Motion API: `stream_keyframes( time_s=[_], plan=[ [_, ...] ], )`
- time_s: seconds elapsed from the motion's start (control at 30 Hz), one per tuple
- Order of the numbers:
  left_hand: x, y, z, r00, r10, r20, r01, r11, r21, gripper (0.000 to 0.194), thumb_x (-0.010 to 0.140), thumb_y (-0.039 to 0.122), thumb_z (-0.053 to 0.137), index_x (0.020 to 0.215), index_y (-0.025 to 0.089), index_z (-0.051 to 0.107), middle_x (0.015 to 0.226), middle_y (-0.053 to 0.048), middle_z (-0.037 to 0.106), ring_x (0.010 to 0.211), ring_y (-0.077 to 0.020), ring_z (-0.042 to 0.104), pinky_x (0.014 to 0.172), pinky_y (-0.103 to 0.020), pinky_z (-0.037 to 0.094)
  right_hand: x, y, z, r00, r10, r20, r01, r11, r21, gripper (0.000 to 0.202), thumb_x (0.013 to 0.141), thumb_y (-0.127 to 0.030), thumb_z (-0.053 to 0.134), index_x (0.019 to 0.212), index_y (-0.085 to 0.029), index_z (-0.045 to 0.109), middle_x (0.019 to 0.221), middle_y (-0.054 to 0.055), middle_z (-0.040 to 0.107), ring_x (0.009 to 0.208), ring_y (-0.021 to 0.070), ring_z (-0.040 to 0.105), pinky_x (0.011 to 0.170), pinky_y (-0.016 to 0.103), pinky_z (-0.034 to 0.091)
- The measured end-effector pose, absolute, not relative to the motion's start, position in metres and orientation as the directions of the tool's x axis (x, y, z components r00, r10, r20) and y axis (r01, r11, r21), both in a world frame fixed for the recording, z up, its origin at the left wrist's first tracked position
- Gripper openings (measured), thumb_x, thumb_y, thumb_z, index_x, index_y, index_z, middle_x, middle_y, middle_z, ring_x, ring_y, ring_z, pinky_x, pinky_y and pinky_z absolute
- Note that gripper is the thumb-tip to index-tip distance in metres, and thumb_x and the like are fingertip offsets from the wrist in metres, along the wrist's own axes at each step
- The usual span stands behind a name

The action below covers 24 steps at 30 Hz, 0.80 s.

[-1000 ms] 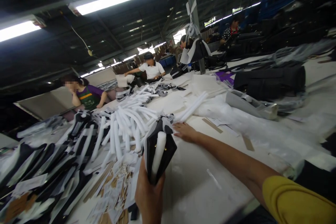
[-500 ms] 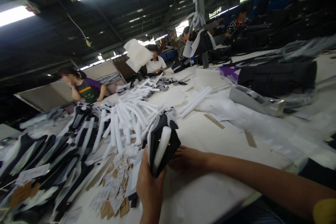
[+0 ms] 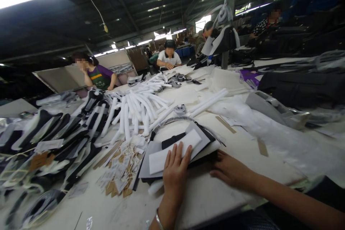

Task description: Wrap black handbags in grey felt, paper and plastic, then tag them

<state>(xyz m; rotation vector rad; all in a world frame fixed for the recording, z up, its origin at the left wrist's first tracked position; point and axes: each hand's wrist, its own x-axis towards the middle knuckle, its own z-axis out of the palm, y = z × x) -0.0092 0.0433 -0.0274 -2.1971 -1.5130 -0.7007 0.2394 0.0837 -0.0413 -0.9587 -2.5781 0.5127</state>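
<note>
Item: left hand (image 3: 174, 167) flat, fingers spread, pressing a white foam pad (image 3: 172, 151) on the black bag (image 3: 178, 142) near the bench's (image 3: 215, 201) front edge, right hand (image 3: 229, 169) open beside it; risk: pad slides askew.

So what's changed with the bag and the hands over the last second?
The left hand has brought the black bag down from upright in its grip to flat on the table, and now presses on it, palm down. The right hand came back from the white rolls to the bag's edge. The rolls, paper tags and seated people stayed put.
</note>
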Motion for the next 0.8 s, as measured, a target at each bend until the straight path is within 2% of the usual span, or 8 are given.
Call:
stream_keyframes(
  time_s=[0.1,0.17,0.27,0.33,0.43,0.53,0.63,0.8],
  plan=[
    [-0.004,0.043,-0.018,0.242,0.781,0.575,0.955,-0.295,-0.001,0.087,0.076,0.002,0.070,0.151,0.031,0.036,0.155,-0.005,0.044,0.141,-0.0275,0.044,0.111,-0.047,0.047,0.221,0.070,-0.044,-0.676,0.710,0.200,0.576,0.677,-0.458,0.036,0.096,-0.035,0.057,0.127,-0.017,0.067,0.139,0.015,0.058,0.135,0.0348,0.046,0.115,0.059,0.033],
    [-0.001,0.040,-0.019,0.239,0.785,0.571,0.958,-0.285,-0.010,0.085,0.079,0.006,0.070,0.152,0.032,0.035,0.155,-0.005,0.043,0.141,-0.0270,0.043,0.112,-0.046,0.046,0.212,0.058,-0.038,-0.647,0.725,0.236,0.563,0.663,-0.493,0.034,0.099,-0.034,0.053,0.125,-0.018,0.068,0.131,0.014,0.064,0.126,0.0330,0.055,0.109,0.055,0.043],
    [0.004,0.034,-0.031,0.299,0.759,0.578,0.947,-0.311,-0.081,0.076,0.088,0.014,0.066,0.153,0.034,0.033,0.154,-0.005,0.045,0.141,-0.0270,0.044,0.110,-0.046,0.047,0.214,0.043,-0.015,-0.655,0.670,0.350,0.435,0.713,-0.551,0.029,0.102,-0.033,0.048,0.117,-0.023,0.070,0.108,0.009,0.075,0.099,0.0246,0.070,0.088,0.037,0.057],
    [0.009,0.030,-0.040,0.337,0.722,0.605,0.936,-0.325,-0.135,0.069,0.092,0.021,0.062,0.153,0.034,0.033,0.153,-0.006,0.047,0.139,-0.0275,0.046,0.109,-0.046,0.049,0.219,0.044,0.009,-0.633,0.615,0.470,0.348,0.768,-0.537,0.025,0.101,-0.030,0.050,0.113,-0.025,0.071,0.099,0.005,0.077,0.088,0.0201,0.073,0.078,0.029,0.058],
    [0.017,0.025,-0.047,0.344,0.689,0.638,0.936,-0.308,-0.172,0.062,0.096,0.025,0.058,0.152,0.033,0.034,0.150,-0.008,0.051,0.137,-0.0282,0.049,0.106,-0.046,0.051,0.217,0.076,0.042,-0.496,0.653,0.573,0.411,0.757,-0.508,0.021,0.099,-0.030,0.054,0.107,-0.025,0.073,0.100,0.005,0.077,0.093,0.0208,0.072,0.084,0.029,0.056],
    [0.023,0.022,-0.046,0.332,0.698,0.634,0.942,-0.284,-0.180,0.060,0.096,0.025,0.057,0.152,0.032,0.037,0.147,-0.009,0.054,0.134,-0.0290,0.052,0.105,-0.046,0.052,0.199,0.135,0.059,-0.489,0.795,0.359,0.625,0.606,-0.492,0.027,0.099,-0.032,0.052,0.116,-0.022,0.071,0.117,0.006,0.072,0.109,0.0230,0.067,0.099,0.035,0.051],
    [0.030,0.017,-0.047,0.305,0.692,0.654,0.951,-0.263,-0.165,0.056,0.097,0.026,0.056,0.150,0.032,0.040,0.145,-0.009,0.056,0.132,-0.0299,0.055,0.101,-0.046,0.054,0.173,0.193,0.054,-0.557,0.816,0.156,0.707,0.564,-0.427,0.020,0.095,-0.023,0.058,0.108,-0.018,0.072,0.110,0.007,0.073,0.101,0.0213,0.067,0.094,0.033,0.052],
    [0.044,0.010,-0.062,0.213,0.668,0.713,0.974,-0.206,-0.098,0.053,0.097,0.029,0.055,0.149,0.031,0.043,0.145,-0.011,0.055,0.131,-0.0321,0.054,0.101,-0.048,0.054,0.132,0.241,0.022,-0.499,0.861,-0.095,0.843,0.458,-0.283,0.028,0.097,-0.036,0.064,0.114,-0.015,0.065,0.114,0.008,0.066,0.099,0.0215,0.065,0.089,0.043,0.055]
  ],
)
